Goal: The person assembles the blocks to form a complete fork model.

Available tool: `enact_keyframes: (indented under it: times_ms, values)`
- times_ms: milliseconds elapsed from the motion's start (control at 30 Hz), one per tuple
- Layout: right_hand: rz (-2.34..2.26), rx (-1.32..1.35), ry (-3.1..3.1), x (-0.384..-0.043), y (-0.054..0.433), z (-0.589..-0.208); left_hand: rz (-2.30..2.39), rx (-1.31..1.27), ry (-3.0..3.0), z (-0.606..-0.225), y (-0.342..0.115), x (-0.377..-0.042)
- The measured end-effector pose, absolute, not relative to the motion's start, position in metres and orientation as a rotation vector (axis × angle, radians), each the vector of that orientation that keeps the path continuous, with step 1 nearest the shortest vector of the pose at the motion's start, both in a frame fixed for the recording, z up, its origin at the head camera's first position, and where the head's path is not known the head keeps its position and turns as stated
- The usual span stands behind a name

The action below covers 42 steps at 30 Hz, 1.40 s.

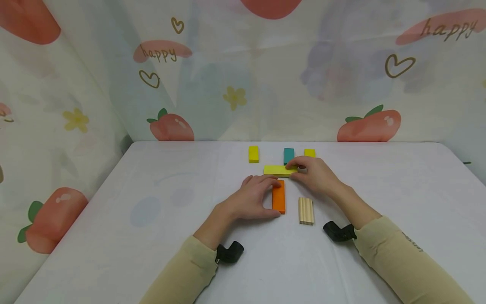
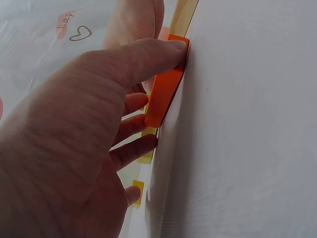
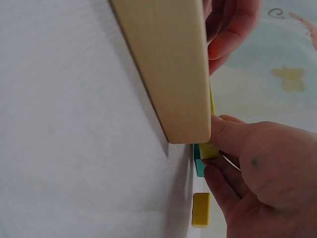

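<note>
My left hand [image 1: 248, 202] pinches an orange block [image 1: 279, 199] lengthwise, thumb at its near end and fingers at its far end. In the left wrist view the thumb lies on the end of the orange block [image 2: 165, 94], which rests on the table. Just beyond it, a long yellow-green block [image 1: 274, 170] lies crosswise. My right hand [image 1: 318, 176] holds that block's right end between thumb and fingers. Nearer to me on the right lies a plain wooden block [image 1: 306, 211] with a ridged top; it looms large in the right wrist view [image 3: 166, 74].
Behind the yellow-green block stand a small yellow block [image 1: 253, 154], a teal block [image 1: 289, 156] and another yellow block [image 1: 309, 153], partly hidden by my right hand. A white cloth covers the table [image 1: 171, 253]. A printed curtain [image 1: 258, 76] hangs along its back edge.
</note>
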State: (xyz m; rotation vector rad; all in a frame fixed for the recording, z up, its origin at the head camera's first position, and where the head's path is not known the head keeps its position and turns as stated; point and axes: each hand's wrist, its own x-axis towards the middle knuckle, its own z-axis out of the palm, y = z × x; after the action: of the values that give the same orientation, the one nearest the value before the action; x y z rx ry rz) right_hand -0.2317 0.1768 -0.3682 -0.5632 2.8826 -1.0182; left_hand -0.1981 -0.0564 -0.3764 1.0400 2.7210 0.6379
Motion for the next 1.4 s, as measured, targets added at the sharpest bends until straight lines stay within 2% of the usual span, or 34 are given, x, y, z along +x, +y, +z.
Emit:
enact_keyframes:
  times_ms: [667,1400]
  values:
    - [-0.959,-0.542,2.867,-0.233,0.175,-0.368,0.614,1.024,2.739,-0.377,-0.054,-0.198]
    - [-1.017,-0.545,2.851,-0.232,0.181,-0.364,0.742,1.24,2.654,-0.379,-0.064,-0.197]
